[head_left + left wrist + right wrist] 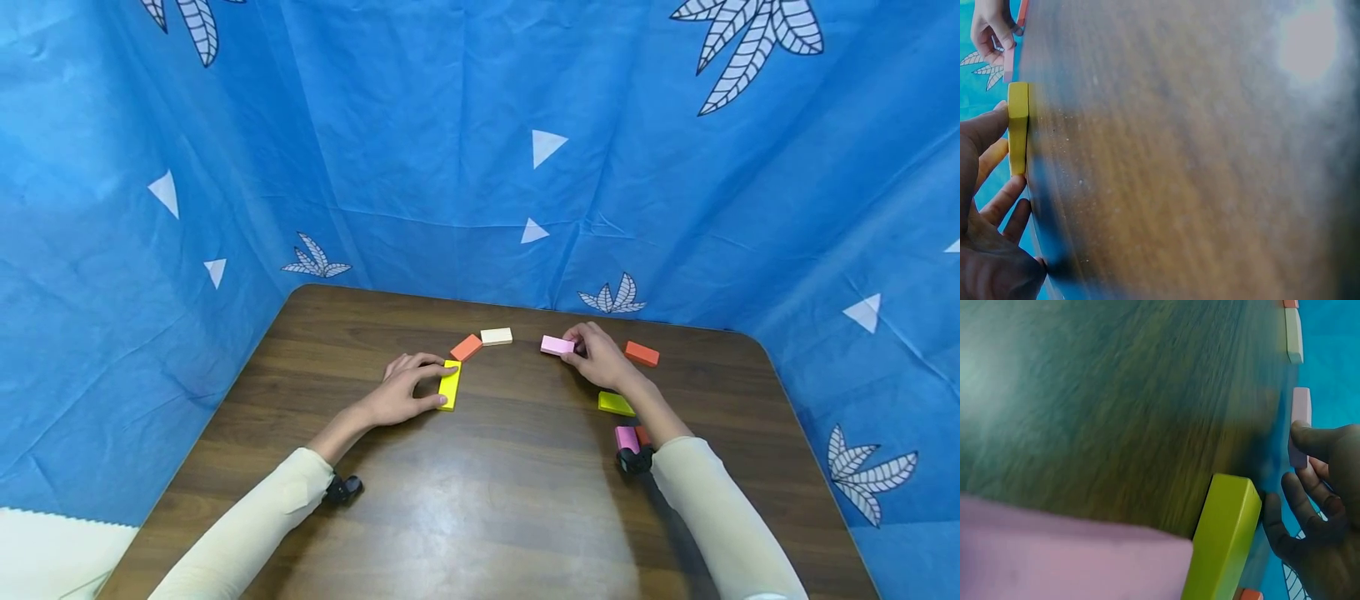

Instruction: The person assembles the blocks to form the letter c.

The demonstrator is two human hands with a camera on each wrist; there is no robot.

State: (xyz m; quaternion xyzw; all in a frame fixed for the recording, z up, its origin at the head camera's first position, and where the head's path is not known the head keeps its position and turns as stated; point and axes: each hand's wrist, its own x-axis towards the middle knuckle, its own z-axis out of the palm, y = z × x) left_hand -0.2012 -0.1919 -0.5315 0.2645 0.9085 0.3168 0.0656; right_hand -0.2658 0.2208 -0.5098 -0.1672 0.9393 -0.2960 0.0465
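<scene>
Near the middle of the table, my left hand [407, 390] holds a yellow block [449, 386] lengthwise, thumb at its near end and a finger at its far end. In the left wrist view the same yellow block [1018, 128] sits between thumb and fingers. Farther right, my right hand [600, 358] pinches a pink block [556, 346] at its right end. The right wrist view shows the thumb on that pink block [1299, 428], the other fingers spread below. An orange block [467, 347] and a cream block [497, 337] lie between the hands.
Another orange block [642, 353] lies right of my right hand. Under that forearm are a yellow-green block [616, 404], a second pink block [626, 439] and a red block [642, 435], partly hidden. Blue cloth [420, 167] hangs behind the wooden table [450, 517].
</scene>
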